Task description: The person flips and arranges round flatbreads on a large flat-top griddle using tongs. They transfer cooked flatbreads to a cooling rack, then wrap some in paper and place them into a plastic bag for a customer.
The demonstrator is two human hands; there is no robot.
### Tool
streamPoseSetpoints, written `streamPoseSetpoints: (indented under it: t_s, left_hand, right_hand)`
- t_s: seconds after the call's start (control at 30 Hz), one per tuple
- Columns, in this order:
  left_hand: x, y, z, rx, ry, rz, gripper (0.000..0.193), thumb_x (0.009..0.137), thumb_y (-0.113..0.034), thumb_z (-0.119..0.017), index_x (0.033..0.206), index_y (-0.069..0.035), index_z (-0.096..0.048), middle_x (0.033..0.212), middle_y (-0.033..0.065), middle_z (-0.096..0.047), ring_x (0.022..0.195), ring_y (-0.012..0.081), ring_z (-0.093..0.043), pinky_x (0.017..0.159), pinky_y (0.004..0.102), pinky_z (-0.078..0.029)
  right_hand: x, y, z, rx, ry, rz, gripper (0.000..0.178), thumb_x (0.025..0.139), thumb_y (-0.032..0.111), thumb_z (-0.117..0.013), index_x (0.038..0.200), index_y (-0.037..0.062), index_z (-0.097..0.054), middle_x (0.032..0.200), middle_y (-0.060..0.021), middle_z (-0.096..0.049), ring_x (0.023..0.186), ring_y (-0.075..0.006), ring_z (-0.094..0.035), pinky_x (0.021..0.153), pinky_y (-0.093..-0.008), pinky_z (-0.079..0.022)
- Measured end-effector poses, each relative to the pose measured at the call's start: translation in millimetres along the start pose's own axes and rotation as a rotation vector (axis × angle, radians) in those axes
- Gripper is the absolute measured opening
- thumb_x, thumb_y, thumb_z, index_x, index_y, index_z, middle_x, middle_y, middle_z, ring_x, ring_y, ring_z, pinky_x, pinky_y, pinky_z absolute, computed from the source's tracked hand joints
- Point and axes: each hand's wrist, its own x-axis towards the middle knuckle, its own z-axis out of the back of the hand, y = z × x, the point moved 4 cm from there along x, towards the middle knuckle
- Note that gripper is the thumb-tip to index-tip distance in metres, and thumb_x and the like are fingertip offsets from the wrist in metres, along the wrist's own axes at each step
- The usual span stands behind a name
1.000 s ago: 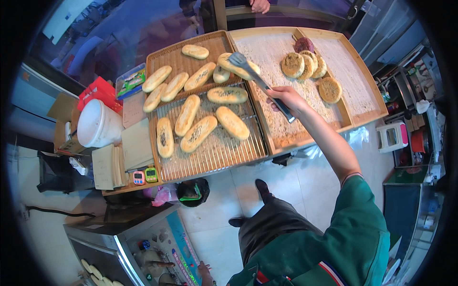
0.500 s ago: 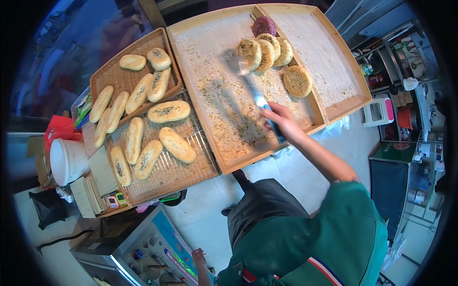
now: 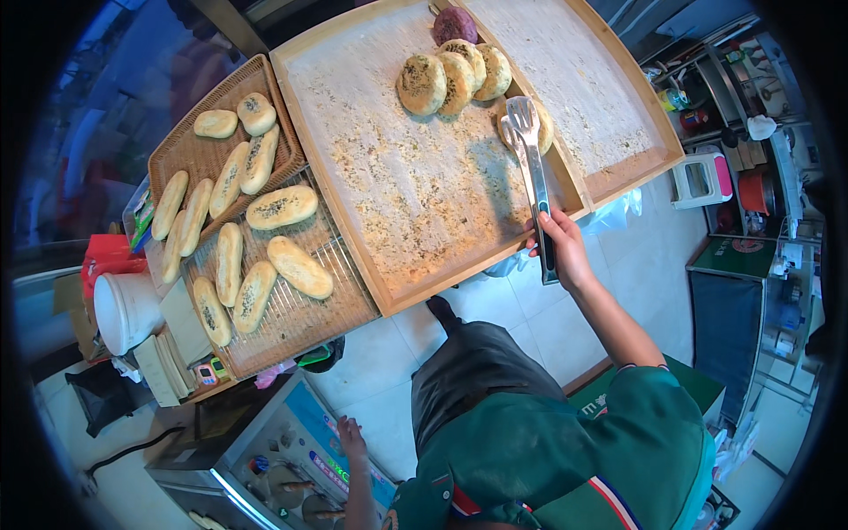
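My right hand [image 3: 561, 246] grips metal tongs [image 3: 532, 159] by the dark handle. Their tips hover over or touch a round seeded bread [image 3: 543, 131] by the tray's divider, partly hiding it; whether they touch cannot be told. Farther back in the wooden tray [image 3: 415, 299], several round seeded breads [image 3: 422, 86] lean in an overlapping row, and a purple round bun [image 3: 455, 27] sits behind them. Low on the left, away from the trays, my left hand [image 3: 352, 436] hangs with fingers apart and holds nothing.
Left of the wooden tray, several long breads [image 3: 300, 267] lie on a wire rack and in a wicker basket [image 3: 157, 165]. A white bucket [image 3: 128, 311] and cardboard pieces [image 3: 162, 364] stand beside them. A glass-fronted appliance [image 3: 265, 450] is below left; shelves [image 3: 782, 309] line the right.
My right hand has swung the tongs right, from the leftmost bread of the row to the single bread by the divider. My left hand has risen slightly. The trays sit farther left in view.
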Motion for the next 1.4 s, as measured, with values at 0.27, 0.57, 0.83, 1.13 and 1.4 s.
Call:
streamPoseSetpoints:
  t_s: [0.27, 0.57, 0.83, 1.13, 1.4]
  left_hand:
    - [-68.2, -185.5, -80.6, 0.339, 0.101, -0.649, 0.07, 0.092, -0.03, -0.062, 0.147, -0.002, -0.03, 0.152, 0.0221, -0.027, 0.135, 0.0402, -0.034, 0.111, 0.0521, -0.027]
    - [-179.0, -233.8, -73.5, 0.871, 0.068, -1.244, 0.069, 0.078, -0.057, -0.065, 0.128, -0.01, -0.058, 0.155, 0.0105, -0.031, 0.144, 0.0293, -0.026, 0.111, 0.0617, -0.021]
    - [-301.6, 41.5, 123.3, 0.527, -0.477, -0.734, 0.027, 0.077, -0.018, -0.069, 0.1, -0.006, -0.061, 0.141, 0.0174, -0.043, 0.134, 0.0334, -0.039, 0.105, 0.0627, -0.031]
    - [-517.1, 549.6, 97.0, 0.124, -0.302, 0.913, 0.048, 0.092, -0.046, -0.052, 0.095, -0.001, -0.066, 0.101, 0.0228, -0.067, 0.1, 0.0383, -0.063, 0.086, 0.0461, -0.05]
    - [-572.6, 610.8, 53.1, 0.657, 0.144, 0.643, 0.048, 0.079, -0.036, -0.073, 0.112, -0.003, -0.062, 0.093, 0.0113, -0.072, 0.086, 0.0238, -0.069, 0.07, 0.0348, -0.055]
  right_hand:
    - [-73.7, -49.7, -91.0, -0.313, 0.441, -0.063, 0.043, 0.092, 0.016, -0.065, 0.129, -0.0014, -0.052, 0.096, -0.01, -0.067, 0.076, -0.017, -0.065, 0.066, -0.0294, -0.053]
    - [-269.3, -208.3, -252.8, -1.067, 1.324, 0.335, 0.048, 0.085, 0.025, -0.061, 0.128, 0.0044, -0.054, 0.119, -0.0168, -0.06, 0.108, -0.035, -0.059, 0.091, -0.0391, -0.049]
    - [-434.0, -292.4, -332.1, -1.24, 1.671, 0.467, 0.046, 0.085, 0.022, -0.068, 0.122, -0.0014, -0.056, 0.097, -0.0198, -0.066, 0.082, -0.033, -0.065, 0.074, -0.0383, -0.052]
    - [-593.4, -340.4, -394.7, -0.861, 1.803, -0.455, 0.033, 0.094, 0.019, -0.063, 0.119, -0.0012, -0.055, 0.079, -0.0016, -0.057, 0.062, -0.0064, -0.053, 0.054, -0.0215, -0.043]
    - [-723.7, -363.3, -514.7, -0.318, 1.681, -0.826, 0.031, 0.094, 0.036, -0.063, 0.106, 0.0075, -0.061, 0.092, -0.0043, -0.066, 0.069, -0.0098, -0.061, 0.058, -0.0238, -0.051]
